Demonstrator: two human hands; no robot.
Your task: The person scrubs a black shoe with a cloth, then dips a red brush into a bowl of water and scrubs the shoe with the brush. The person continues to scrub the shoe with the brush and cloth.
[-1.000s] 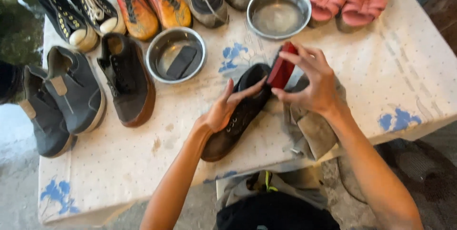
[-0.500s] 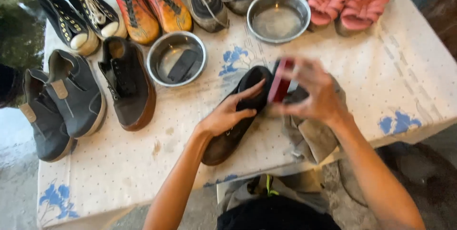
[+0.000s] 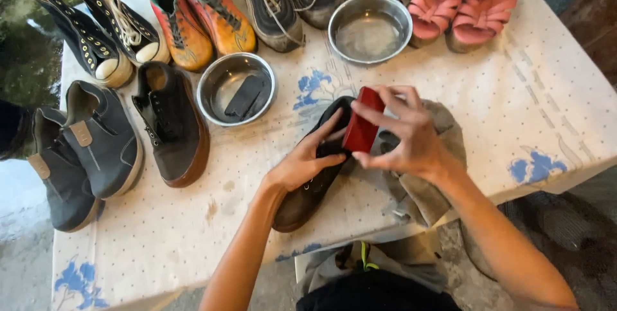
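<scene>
Red brush (image 3: 362,128) now back atop the black shoe (image 3: 313,176), steadier.

- From my view this looks like an informal shoe-cleaning spot, outdoors or on a wet floor rather than in a fitted shop.
- The surface (image 3: 559,111) wears a white dotted cloth with blue flowers, stained in places.
- Many unlike pairs crowd it: black high-top sneakers (image 3: 96,25), orange football boots (image 3: 196,21), pink sandals (image 3: 472,9), grey slip-ons (image 3: 80,150).
- Two steel bowls (image 3: 369,28) stand among them, one holding water.
- A grey rag (image 3: 427,189) lies by a black shoe (image 3: 312,176) being worked on.
- I see wet, dark ground (image 3: 29,60) past the left edge.
</scene>
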